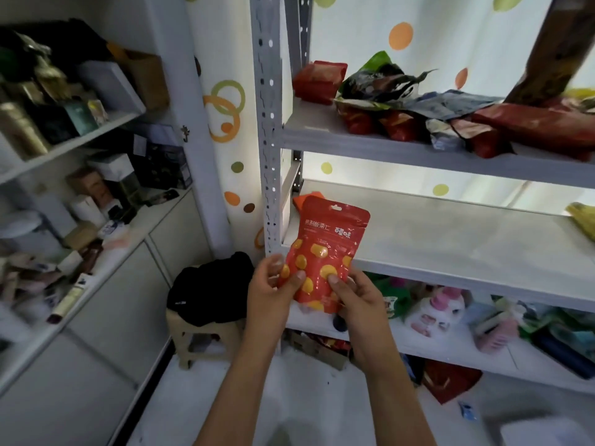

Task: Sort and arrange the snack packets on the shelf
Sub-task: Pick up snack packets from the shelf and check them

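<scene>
Head view: I held the red chestnut packet (328,252), left hand (273,284) and right hand (357,294) pinching its base; placement on the middle shelf (450,252) seemed next

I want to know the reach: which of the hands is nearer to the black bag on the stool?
Left. The left hand is just right of the black bag; the right hand is farther right, across the red packet both hold.

The snack packet (326,249) is red with yellow-orange round spots and pale lettering; the shelf (450,246) is light grey. The curtain (467,30) behind is white with orange and green dots; the cloth (209,291) on the beige stool (183,336) is black.
</scene>
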`<move>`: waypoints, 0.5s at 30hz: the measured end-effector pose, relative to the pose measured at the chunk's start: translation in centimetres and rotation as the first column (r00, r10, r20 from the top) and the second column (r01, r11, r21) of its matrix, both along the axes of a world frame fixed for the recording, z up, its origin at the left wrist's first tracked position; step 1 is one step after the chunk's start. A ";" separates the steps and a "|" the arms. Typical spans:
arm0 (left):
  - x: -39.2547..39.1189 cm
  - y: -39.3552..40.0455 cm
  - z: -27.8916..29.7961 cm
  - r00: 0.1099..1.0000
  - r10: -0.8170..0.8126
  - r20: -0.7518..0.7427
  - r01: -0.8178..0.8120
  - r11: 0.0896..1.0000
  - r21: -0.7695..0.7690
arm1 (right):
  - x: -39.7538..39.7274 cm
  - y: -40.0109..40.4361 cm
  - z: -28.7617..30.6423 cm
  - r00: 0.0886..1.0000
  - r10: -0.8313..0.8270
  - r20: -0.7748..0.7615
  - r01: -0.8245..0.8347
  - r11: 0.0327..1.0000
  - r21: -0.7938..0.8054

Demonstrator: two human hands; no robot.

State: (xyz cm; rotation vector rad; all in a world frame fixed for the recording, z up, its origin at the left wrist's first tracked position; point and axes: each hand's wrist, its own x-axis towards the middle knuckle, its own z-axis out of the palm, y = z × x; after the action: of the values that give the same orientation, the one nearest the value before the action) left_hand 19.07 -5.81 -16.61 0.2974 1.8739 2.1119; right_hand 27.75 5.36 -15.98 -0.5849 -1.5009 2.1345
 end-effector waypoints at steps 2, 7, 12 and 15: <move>1.1 0.1 -0.3 0.996 0.088 -0.026 -0.089 0.995 -0.034 | 0.8 -0.1 -0.7 0.999 0.036 -0.017 -0.036 0.999 -0.033; 3.3 0.5 -0.4 0.997 -0.075 -0.017 0.075 0.996 -0.039 | 1.9 0.7 -1.1 0.999 0.041 0.032 -0.038 0.996 -0.084; 3.1 1.4 1.2 0.967 -0.251 0.035 0.250 0.968 0.038 | 1.1 2.0 0.5 1.000 0.026 0.008 -0.025 0.996 -0.083; 3.6 1.4 1.4 0.970 -0.239 0.044 0.238 0.971 0.036 | 0.8 1.7 1.2 0.999 0.044 0.015 -0.045 0.998 0.046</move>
State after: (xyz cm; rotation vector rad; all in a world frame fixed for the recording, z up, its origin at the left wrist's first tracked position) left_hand 22.69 -4.40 -15.17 0.4511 1.6870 1.9695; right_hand 28.59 7.10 -14.73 -0.5558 -1.5807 2.1270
